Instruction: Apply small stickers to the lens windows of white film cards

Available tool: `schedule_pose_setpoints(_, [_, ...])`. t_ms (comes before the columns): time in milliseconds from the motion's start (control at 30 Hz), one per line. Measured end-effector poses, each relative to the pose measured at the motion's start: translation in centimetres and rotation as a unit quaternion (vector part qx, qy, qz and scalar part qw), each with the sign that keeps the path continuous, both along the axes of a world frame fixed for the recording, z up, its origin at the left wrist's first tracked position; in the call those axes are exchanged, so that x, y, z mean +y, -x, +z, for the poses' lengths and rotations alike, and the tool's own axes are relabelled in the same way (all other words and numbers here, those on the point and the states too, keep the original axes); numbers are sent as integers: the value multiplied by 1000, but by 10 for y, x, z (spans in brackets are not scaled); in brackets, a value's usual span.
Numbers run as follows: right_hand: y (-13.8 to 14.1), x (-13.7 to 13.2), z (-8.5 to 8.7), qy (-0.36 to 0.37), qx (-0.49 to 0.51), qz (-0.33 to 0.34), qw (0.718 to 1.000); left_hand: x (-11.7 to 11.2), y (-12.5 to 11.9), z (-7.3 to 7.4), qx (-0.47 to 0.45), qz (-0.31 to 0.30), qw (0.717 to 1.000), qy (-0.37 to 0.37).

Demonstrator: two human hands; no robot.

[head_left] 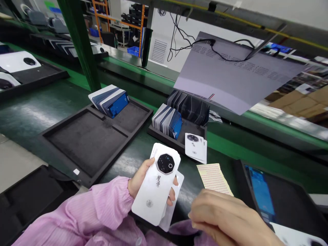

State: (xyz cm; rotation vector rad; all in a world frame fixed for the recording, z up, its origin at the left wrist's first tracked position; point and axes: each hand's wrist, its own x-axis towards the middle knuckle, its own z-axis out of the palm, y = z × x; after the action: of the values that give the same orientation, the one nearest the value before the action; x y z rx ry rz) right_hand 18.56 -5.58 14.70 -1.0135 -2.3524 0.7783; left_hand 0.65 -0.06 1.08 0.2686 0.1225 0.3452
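Note:
My left hand (139, 177) is closed around a white phone back cover (151, 194) with an octagonal black camera window and dark lettering. At least one more white cover (175, 201) shows behind it, and my fingertips wrap round the right edge. My right hand (225, 215) is in the lower right foreground with its fingers bent and pressed together. Whatever its fingertips may pinch is hidden. Just beyond that hand lies a cream sticker sheet (214, 176) with rows of small red marks. Two overlapping white covers (195, 152) rest at the front edge of a black tray (166, 138).
That tray holds rows of upright covers (164, 119). To its left, a larger black tray (87, 140) carries another leaning stack (109, 99). A black tray with a blue-filmed piece (261, 191) lies at right. A green post (79, 44) and hanging grey panel (230, 68) stand beyond.

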Motion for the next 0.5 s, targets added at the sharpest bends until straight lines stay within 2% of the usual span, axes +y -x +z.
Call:
schedule_pose_setpoints(300, [0, 8, -6, -41, -21, -49, 998, 0, 0, -1, -9, -2, 1000, -2])
schedule_pose_setpoints(500, [-1, 9, -8, -39, -32, -46, 998, -1, 0, 1, -22, 2, 1000, 2])
